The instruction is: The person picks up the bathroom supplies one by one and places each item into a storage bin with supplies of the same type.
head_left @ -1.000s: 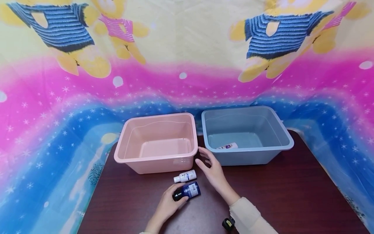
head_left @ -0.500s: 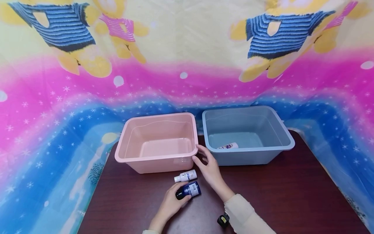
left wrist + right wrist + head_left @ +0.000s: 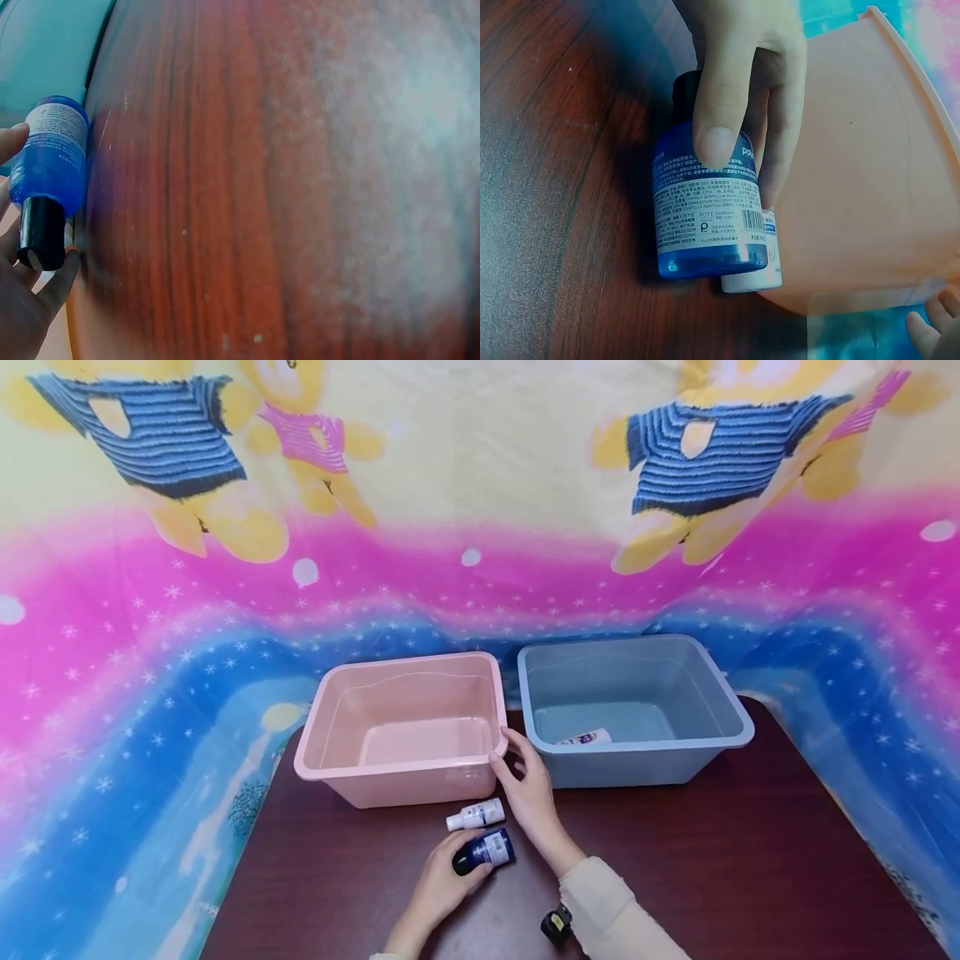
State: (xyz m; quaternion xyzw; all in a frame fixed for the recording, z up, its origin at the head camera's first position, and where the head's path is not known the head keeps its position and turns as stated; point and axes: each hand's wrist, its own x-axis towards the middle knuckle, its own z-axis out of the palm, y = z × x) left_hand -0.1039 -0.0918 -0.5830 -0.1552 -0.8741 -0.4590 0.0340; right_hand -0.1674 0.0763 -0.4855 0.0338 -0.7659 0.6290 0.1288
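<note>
Blue bottle (image 3: 497, 847), lower centre of the head view, is clamped by the left hand (image 3: 441, 881), thumb along its lower side and fingers (image 3: 784, 142) along its upper side, close to the black cap (image 3: 463, 860). Its long axis runs nearly level, cap toward the lower left, base toward the right and slightly up (whether it touches the bench (image 3: 720, 868), I cannot tell). Just above lies a white bottle (image 3: 480, 814), cap pointing left, roughly parallel. The right hand (image 3: 529, 789), fingers bent and apart, touches the lower right corner of the pink basin (image 3: 397, 787). Further right stands a blue-grey basin (image 3: 622, 768) with a white printed container (image 3: 588, 739) inside.
</note>
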